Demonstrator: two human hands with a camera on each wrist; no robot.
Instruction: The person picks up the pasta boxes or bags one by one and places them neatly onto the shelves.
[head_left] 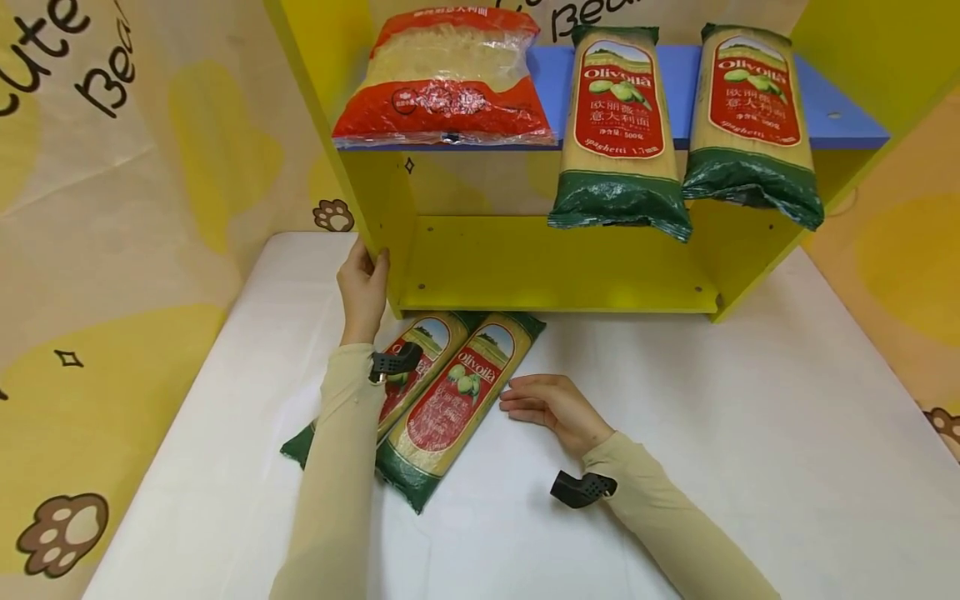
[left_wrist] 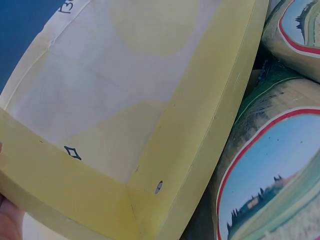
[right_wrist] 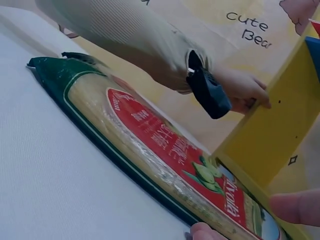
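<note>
My left hand (head_left: 363, 287) grips the front edge of the left side panel of a yellow shelf unit (head_left: 555, 267), also seen in the right wrist view. Two green-ended spaghetti packs lie slanted on the white table in front of the unit. The left spaghetti pack (head_left: 426, 342) is partly hidden under my left forearm; the right spaghetti pack (head_left: 457, 400) shows its red label upward. Beside that pack's right edge is my right hand (head_left: 558, 408), fingers loosely extended. In the right wrist view its fingertips (right_wrist: 205, 232) are at the pack's edge, with the thumb apart; contact is unclear.
On the blue upper shelf (head_left: 551, 83) are a red pasta bag (head_left: 450, 79) at left and two upright spaghetti packs, one in the middle (head_left: 621, 133) and one at right (head_left: 753, 125). Both overhang the shelf front. Patterned cloth (head_left: 187, 167) hangs behind and beside the table.
</note>
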